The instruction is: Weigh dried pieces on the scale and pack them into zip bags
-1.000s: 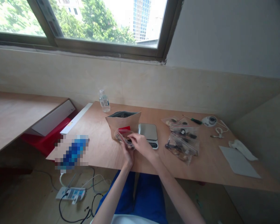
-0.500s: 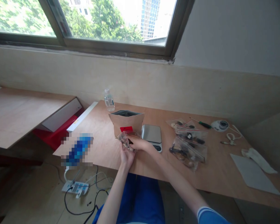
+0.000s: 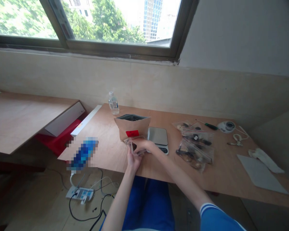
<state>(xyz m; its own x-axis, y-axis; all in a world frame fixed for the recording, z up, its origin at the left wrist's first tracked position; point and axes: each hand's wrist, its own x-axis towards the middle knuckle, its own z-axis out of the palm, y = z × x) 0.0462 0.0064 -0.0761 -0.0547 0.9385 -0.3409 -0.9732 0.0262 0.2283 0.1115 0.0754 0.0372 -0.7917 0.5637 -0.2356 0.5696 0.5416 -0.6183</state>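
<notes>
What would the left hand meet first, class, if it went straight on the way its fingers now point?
The left hand holds a small clear zip bag, so it meets that first. Next in line is probably the kraft pouch, though depth is unclear.

Bright daylight pours through the window [image 3: 110, 24] ahead, washing the sky behind the trees and tower to near white. The light spreads softly over the plywood desk [image 3: 207, 179], leaving only faint shadows, while the floor [image 3: 36, 199] beneath lies dimmer. The wide lens bows the window frame and desk edges toward the corners. A coarse pixel mosaic [image 3: 83, 154] obscures one object; elsewhere, the picture stays fairly sharp.
</notes>
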